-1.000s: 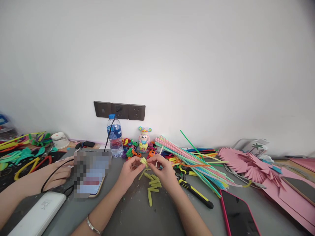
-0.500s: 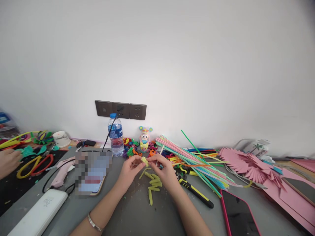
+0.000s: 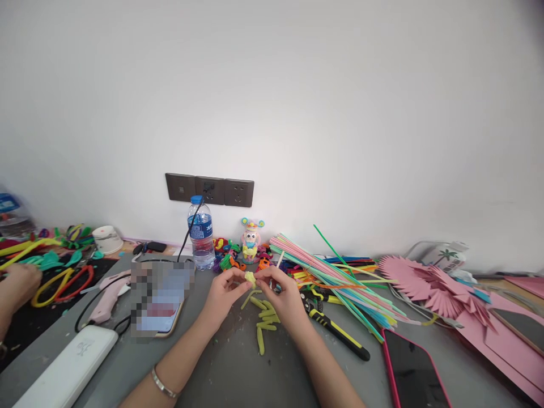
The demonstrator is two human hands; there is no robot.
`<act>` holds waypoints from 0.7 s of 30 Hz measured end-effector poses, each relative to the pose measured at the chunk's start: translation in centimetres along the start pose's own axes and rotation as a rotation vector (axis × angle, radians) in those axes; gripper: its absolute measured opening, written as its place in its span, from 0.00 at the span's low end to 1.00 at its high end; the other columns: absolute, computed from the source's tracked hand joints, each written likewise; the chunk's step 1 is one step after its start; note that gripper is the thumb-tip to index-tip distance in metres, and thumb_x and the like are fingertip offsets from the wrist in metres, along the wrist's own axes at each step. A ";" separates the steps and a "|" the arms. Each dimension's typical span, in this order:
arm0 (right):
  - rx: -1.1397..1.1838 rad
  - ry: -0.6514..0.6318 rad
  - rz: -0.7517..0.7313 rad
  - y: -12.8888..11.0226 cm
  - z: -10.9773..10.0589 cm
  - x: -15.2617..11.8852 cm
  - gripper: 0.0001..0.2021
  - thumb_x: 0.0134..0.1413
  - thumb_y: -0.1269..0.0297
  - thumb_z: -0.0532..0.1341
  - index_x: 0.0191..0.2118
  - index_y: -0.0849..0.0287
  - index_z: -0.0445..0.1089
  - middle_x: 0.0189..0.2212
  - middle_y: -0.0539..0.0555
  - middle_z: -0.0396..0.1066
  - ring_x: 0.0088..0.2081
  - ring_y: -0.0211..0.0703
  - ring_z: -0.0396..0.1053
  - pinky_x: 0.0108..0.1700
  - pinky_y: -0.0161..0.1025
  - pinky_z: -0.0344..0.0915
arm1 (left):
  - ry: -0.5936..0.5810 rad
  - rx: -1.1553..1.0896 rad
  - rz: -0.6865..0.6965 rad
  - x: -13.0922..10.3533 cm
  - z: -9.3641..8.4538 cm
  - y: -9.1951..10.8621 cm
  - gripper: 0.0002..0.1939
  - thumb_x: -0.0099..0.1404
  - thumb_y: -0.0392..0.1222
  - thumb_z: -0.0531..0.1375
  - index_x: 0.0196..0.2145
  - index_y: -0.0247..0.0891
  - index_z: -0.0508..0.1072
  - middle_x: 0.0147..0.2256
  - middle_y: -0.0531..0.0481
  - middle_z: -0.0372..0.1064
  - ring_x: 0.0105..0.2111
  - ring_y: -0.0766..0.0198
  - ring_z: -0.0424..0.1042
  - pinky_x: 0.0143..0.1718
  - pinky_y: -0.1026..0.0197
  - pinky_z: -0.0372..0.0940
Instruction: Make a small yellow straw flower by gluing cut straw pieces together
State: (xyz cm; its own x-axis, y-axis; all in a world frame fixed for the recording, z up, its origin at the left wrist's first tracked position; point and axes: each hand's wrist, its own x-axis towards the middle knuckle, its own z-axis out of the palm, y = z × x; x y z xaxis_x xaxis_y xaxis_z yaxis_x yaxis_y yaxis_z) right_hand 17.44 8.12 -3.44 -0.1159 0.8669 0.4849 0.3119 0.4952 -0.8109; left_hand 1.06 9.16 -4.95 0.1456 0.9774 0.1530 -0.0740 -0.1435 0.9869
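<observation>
Pinched between the fingertips of my left hand (image 3: 225, 294) and my right hand (image 3: 281, 292) is a small pale-yellow bundle of pipe cleaner (image 3: 250, 277). Both hands are closed on it, just above the grey tabletop. Below them lie several short, folded yellow-green pipe cleaner pieces (image 3: 260, 340), loosely scattered. Fingers hide part of the bundle, so its exact shape is unclear. Right of my right hand rests a pair of pliers with black and yellow handles (image 3: 340, 335).
A water bottle (image 3: 200, 238) and a clay figure (image 3: 250, 241) stand near the wall. Coloured pipe cleaners (image 3: 331, 277) and a phone (image 3: 414, 368) lie right. Left are another phone (image 3: 164, 306), a power bank (image 3: 68, 371), a pink glue gun (image 3: 108, 300) and another person's hand (image 3: 21, 286).
The yellow bundle has been turned slightly between my fingertips; my hands stay in nearly the same place. The other person's hand at the left has moved further into view.
</observation>
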 end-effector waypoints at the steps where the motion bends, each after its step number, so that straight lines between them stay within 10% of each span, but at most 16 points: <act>1: -0.008 -0.005 -0.008 0.0 0.0 0.0 0.06 0.55 0.68 0.58 0.33 0.55 0.73 0.30 0.53 0.72 0.29 0.43 0.64 0.31 0.38 0.58 | 0.000 -0.001 0.003 0.0 0.0 0.0 0.11 0.54 0.47 0.67 0.29 0.37 0.73 0.28 0.54 0.68 0.30 0.64 0.67 0.33 0.65 0.61; 21: -0.026 -0.020 -0.131 0.6 0.3 -0.1 0.06 0.59 0.69 0.57 0.31 0.57 0.68 0.28 0.51 0.67 0.30 0.41 0.62 0.31 0.36 0.57 | -0.012 -0.004 0.075 0.3 -0.3 -0.4 0.12 0.52 0.43 0.67 0.23 0.35 0.69 0.24 0.55 0.65 0.27 0.67 0.63 0.30 0.66 0.57</act>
State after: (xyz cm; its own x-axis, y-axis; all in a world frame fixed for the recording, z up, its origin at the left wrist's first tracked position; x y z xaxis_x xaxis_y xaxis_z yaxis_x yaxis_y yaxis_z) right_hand 17.35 8.34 -4.14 -0.1757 0.7958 0.5795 0.3167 0.6030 -0.7321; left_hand 0.80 9.58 -5.29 0.1516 0.9619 0.2276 -0.0892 -0.2160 0.9723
